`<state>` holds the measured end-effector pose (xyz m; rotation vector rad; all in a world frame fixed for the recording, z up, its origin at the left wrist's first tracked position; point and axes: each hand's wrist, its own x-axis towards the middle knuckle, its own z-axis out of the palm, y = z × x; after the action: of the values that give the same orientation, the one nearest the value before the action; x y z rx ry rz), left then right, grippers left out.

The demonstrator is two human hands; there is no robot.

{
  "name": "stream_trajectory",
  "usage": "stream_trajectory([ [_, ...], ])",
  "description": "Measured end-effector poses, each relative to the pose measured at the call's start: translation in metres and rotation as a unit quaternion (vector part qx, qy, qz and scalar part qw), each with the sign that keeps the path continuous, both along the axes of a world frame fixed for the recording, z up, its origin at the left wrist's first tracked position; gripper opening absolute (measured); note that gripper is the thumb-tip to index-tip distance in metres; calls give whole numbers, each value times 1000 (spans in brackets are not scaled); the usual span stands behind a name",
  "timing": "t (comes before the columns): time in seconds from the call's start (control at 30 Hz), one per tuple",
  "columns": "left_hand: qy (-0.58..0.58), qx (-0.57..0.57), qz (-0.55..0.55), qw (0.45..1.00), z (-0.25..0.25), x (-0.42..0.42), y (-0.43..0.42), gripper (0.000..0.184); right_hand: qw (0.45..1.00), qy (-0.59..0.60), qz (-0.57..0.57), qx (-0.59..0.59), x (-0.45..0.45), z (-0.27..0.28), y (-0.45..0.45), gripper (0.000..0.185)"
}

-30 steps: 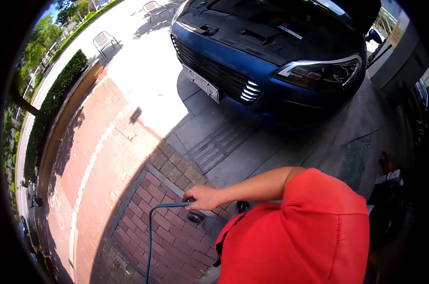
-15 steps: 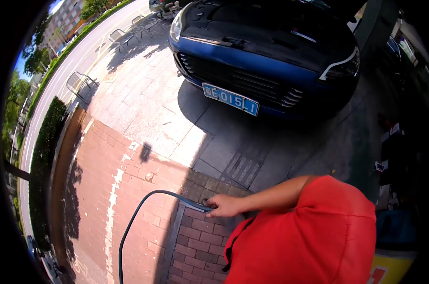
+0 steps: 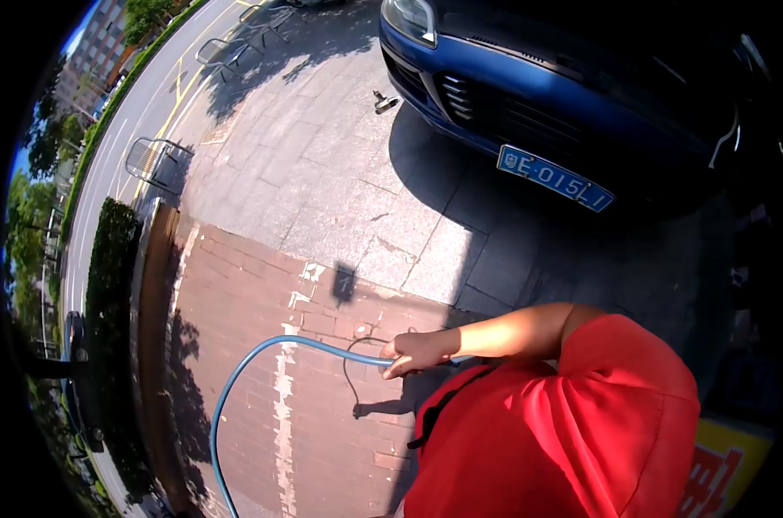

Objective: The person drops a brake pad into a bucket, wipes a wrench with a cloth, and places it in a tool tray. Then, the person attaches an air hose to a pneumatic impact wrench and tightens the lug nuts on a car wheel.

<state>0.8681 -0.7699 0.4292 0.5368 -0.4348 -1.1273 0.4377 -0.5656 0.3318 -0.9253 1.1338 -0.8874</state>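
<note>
My left hand (image 3: 419,351) is closed around a blue hose (image 3: 275,342), with the arm stretched out from a red sleeve. From the hand the hose arcs left and then runs down out of the bottom of the view. A short piece of it shows on the other side of the hand. Beyond the hand stands a dark blue car (image 3: 529,95) with a blue number plate (image 3: 555,178) on its front. My right hand is out of view.
Red paving (image 3: 244,345) with a broken white line lies at the left, grey slabs (image 3: 296,164) beyond it. A hedge (image 3: 110,285) borders the paving. Metal benches (image 3: 156,161) stand near the road. A small dark object (image 3: 384,103) lies by the car. A yellow sign (image 3: 732,457) is at lower right.
The view has swung left, so the car sits farther right. My left hand, still holding the hose, has moved out over the sunlit paving, and the hose bows out in a wider arc.
</note>
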Motion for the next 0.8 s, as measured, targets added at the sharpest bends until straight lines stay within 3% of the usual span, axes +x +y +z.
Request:
stream_trajectory([
  [0.17, 29, -3, -84, 996, -19, -55, -189, 24, 993, -64, -96, -22, -57, -14, -177, 29],
  [0.2, 47, -3, -131, 990, -20, -77, -234, 24, 996, -66, -51, 7, -80, -15, -213, 41],
  [0.27, 99, -1, -246, 964, -19, -133, -322, 25, 995, 0, -100, -27, -114, 0, -267, 44],
  [0.33, 149, -15, -391, 908, -12, -218, -408, 20, 991, -22, -64, -115, -154, 6, -316, 48],
  [0.37, 121, -30, -505, 854, -11, -264, -445, 19, 988, -52, -73, -122, -171, 6, -336, 53],
  [0.4, 48, -11, -496, 867, -5, -327, -465, 20, 974, 167, -23, -154, -193, 27, -356, 61],
  [0.47, 16, 25, -539, 842, 2, -451, -489, 21, 967, 213, -3, -141, -218, 14, -399, 68],
  [0.5, 7, 16, -591, 807, -4, -507, -504, 23, 968, 216, -26, -123, -238, 23, -423, 73],
  [0.53, -110, 23, -560, 821, -4, -560, -503, 24, 967, 220, -33, -121, -257, 31, -446, 73],
  [0.6, -194, 25, -603, 773, -19, -645, -524, 25, 949, 225, -190, -111, -302, 34, -495, 77],
  [0.63, -266, -6, -596, 757, -22, -684, -531, 24, 934, 207, -235, -174, -327, 24, -522, 80],
  [0.67, -318, -31, -593, 739, -22, -720, -539, 19, 924, 226, -266, -153, -354, 35, -547, 81],
  [0.73, -369, -83, -621, 686, -44, -780, -577, 16, 890, 223, -334, -217, -407, 15, -608, 78],
  [0.8, -373, -66, -667, 642, -51, -833, -617, 17, 908, 200, -330, -162, -465, 41, -657, 76],
])
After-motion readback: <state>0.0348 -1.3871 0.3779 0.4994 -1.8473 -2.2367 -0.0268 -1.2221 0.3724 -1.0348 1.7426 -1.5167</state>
